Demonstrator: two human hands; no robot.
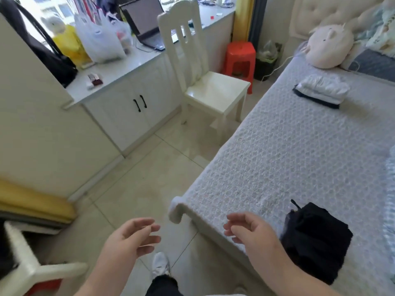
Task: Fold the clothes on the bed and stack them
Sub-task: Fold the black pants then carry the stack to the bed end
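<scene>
Both the left hand (130,238) and the right hand (250,231) hang empty, fingers loosely spread. On the bed (288,167) lie a folded black garment (316,240) near the right hand and, well apart, a folded white-and-dark stack (322,90). White plastic bags (100,41) (contents unclear) stand on the surface (119,75).

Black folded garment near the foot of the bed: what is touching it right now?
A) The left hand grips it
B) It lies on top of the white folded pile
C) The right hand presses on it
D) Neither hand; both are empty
D: the black folded garment lies alone on the bed, while the left hand and right hand hover open beside it, holding nothing.
</scene>
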